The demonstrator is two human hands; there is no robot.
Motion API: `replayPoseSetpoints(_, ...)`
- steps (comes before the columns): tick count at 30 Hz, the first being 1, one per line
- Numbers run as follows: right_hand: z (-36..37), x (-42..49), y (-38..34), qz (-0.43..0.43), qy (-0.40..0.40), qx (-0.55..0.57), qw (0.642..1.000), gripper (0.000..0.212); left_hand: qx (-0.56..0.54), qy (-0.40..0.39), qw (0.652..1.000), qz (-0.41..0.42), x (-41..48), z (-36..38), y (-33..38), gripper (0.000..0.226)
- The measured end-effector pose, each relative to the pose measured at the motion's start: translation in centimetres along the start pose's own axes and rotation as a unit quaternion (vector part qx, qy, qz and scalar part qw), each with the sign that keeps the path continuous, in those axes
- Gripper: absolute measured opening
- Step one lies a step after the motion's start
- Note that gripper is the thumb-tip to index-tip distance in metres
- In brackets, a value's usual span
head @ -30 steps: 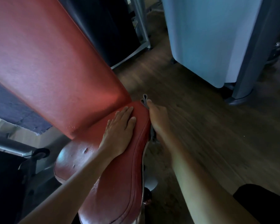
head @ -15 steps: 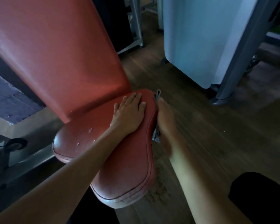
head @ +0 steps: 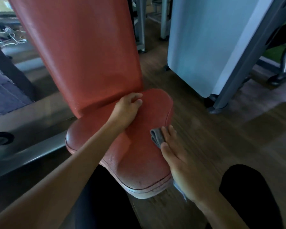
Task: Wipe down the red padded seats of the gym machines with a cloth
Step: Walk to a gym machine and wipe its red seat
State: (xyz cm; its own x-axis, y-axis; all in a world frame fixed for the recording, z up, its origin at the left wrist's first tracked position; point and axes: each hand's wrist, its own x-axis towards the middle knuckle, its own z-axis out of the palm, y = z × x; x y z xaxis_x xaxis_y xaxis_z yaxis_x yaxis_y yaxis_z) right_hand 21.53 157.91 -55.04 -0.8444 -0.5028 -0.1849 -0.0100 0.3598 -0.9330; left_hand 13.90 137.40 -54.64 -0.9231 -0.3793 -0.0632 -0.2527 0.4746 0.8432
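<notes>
The red seat point(head: 139, 156) bore the left hand point(head: 125, 111), grip slack and empty; the right hand point(head: 177, 159), grip flat, pressed the cloth point(head: 157, 138).

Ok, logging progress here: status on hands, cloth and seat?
Left hand rests on red seat. Right hand presses grey cloth on seat's right edge. Nothing blocking.

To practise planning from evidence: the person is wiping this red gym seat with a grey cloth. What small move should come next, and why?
Probably slide the right hand and grey cloth leftward across the red seat: the cloth sits at its right edge, with the dusty-looking top beside it; the left hand rests clear, by the backrest.
</notes>
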Motion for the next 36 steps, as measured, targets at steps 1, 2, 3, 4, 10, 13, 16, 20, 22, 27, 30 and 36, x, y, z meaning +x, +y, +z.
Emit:
replayPoseSetpoints(1,-0.2,0.0,-0.1,-0.010,-0.026,-0.068,0.997,0.048,0.049,0.024,0.998,0.004,-0.8,-1.3,-1.1,0.031)
replayPoseSetpoints(2,-0.5,0.2,-0.3,-0.018,-0.055,-0.134,0.989,0.047,0.107,0.045,0.993,0.007,-1.6,-2.6,-2.4,0.031)
replayPoseSetpoints(3,-0.9,0.8,-0.6,-0.029,-0.084,-0.193,0.977,0.046,0.161,0.059,0.985,0.006,-2.4,-3.8,-3.8,0.032)
replayPoseSetpoints(4,-1.5,1.4,-1.1,-0.041,-0.106,-0.244,0.963,0.046,0.202,0.066,0.977,0.001,-3.2,-4.8,-5.0,0.033)
replayPoseSetpoints(10,-1.0,5.7,-4.0,-0.086,-0.214,-0.377,0.897,0.047,0.238,0.081,0.968,0.000,-5.1,-5.9,-7.3,0.040)
replayPoseSetpoints(13,0.8,7.4,-4.8,-0.107,-0.219,-0.421,0.874,0.048,0.239,0.094,0.967,0.009,-5.2,-6.0,-7.4,0.040)
replayPoseSetpoints(16,2.5,9.1,-5.2,-0.103,-0.209,-0.448,0.863,0.050,0.263,0.062,0.963,0.005,-5.3,-6.7,-7.8,0.042)
replayPoseSetpoints(20,4.4,11.1,-5.7,-0.095,-0.180,-0.473,0.857,0.051,0.281,0.077,0.956,0.034,-5.7,-7.1,-8.7,0.041)
replayPoseSetpoints(22,5.0,11.6,-5.9,-0.093,-0.168,-0.478,0.857,0.052,0.286,0.090,0.953,0.045,-5.9,-6.9,-8.8,0.044)
replayPoseSetpoints(27,2.9,12.3,-6.4,-0.126,-0.150,-0.463,0.864,0.058,0.279,0.097,0.954,0.045,-6.0,-6.8,-9.0,0.045)
replayPoseSetpoints(30,0.8,12.9,-5.6,-0.126,-0.179,-0.525,0.822,0.069,0.269,0.096,0.958,0.041,-6.0,-6.7,-9.2,0.040)
replayPoseSetpoints(36,0.3,12.9,-4.6,-0.119,-0.209,-0.523,0.818,0.074,0.265,0.095,0.959,0.038,-6.0,-6.8,-9.2,0.040)
